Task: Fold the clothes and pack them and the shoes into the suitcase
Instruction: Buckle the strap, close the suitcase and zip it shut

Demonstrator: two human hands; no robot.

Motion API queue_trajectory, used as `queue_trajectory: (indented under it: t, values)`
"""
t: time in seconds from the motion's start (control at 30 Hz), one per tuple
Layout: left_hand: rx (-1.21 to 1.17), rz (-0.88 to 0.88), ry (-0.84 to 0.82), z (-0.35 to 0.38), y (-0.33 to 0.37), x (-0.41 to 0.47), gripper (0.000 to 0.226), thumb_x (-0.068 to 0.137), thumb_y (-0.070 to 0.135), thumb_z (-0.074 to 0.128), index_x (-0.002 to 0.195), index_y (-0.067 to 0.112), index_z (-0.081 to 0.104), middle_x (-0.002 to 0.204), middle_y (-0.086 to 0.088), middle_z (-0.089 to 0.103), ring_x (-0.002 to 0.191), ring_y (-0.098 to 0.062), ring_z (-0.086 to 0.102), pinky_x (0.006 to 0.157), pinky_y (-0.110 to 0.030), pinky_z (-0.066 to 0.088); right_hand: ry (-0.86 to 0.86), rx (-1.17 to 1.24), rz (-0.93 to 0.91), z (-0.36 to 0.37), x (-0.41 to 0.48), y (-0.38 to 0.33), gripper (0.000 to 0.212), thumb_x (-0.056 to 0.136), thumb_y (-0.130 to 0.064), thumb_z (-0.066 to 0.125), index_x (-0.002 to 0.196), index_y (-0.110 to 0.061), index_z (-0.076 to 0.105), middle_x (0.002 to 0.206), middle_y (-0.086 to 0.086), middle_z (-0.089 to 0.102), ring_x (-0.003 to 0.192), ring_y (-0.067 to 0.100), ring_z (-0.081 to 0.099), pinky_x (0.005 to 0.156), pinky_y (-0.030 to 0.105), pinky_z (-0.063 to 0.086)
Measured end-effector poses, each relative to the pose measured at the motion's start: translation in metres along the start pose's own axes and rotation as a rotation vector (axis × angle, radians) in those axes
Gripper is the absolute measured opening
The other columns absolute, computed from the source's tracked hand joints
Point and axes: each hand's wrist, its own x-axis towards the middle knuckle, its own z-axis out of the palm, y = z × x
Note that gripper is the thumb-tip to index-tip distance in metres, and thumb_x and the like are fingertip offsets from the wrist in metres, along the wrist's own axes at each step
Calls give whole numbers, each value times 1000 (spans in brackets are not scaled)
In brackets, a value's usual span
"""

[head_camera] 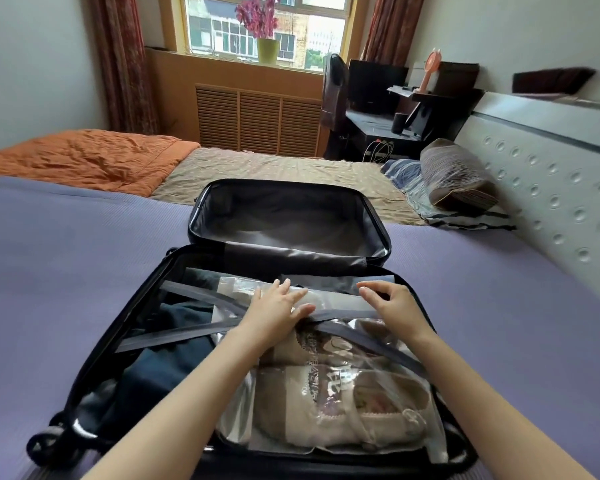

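Shoes (347, 410) lay bagged in the suitcase (94, 355) — left hand (274, 310) pressed flat on the strap (194, 332), right hand (392, 303) curled beside it, grip unclear. Pulling it snug and even looked best.

Counts: 1 suitcase (94, 362), 2 halves open flat. In the near half: 2 clear plastic bags (326, 427), 4 grey strap arms (174, 336) meeting mid-compartment, 1 dark garment pile (160, 368) along its left edge, piece count unreadable. 2 hands: left hand (274, 310), right hand (392, 303). 2 wheels (44, 445) at near-left corner. Bed: 1 orange quilt (84, 157), 1 bolster pillow (454, 174). Window: 2 curtains (125, 64), 1 potted plant (267, 50).
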Motion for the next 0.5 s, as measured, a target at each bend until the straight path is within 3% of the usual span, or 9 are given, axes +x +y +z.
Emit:
queue_trajectory:
  t: [0.17,0.23,0.33,0.4,0.47,0.5]
  values:
    - [41,68,-13,22,34,24,58,95,59,21,149,37,13,159,-1,1,146,-16,-7,116,-48,-8,127,10,119,-24,53,25,30,92,-24,59,117,-9,64,114,10,67,111,21,59,102,37,44]
    - [77,61,-25,36,35,28,60,92,63,6,148,41,9,159,2,-2,145,-15,-9,115,-50,-9,164,-26,187,-31,80,35,37,92,-28,60,121,-5,61,117,13,66,114,26,58,103,39,42]
    - [112,83,24,52,31,26,107,49,76,-41,145,47,-4,157,8,-12,143,-11,-18,114,-46,-15,182,-66,309,-40,116,48,48,93,-37,56,127,-3,56,127,13,59,119,30,53,100,38,40]
    - [91,62,23,55,28,27,116,38,75,-47,143,50,-5,155,12,-16,142,-9,-20,111,-42,-20,178,-28,401,-43,139,59,55,92,-43,54,127,0,54,120,16,59,110,33,55,92,39,43]
    - [86,57,66,62,24,32,105,50,77,-41,142,54,4,154,15,-9,144,-7,-10,107,-36,-22,170,78,490,-42,161,68,60,90,-47,57,123,3,54,109,18,56,100,37,58,84,42,47]
    - [124,75,93,63,23,34,89,67,76,-30,141,54,16,155,14,8,144,-7,8,107,-35,-18,166,128,535,-42,170,70,61,88,-47,59,123,2,53,109,17,55,100,38,58,81,43,49]
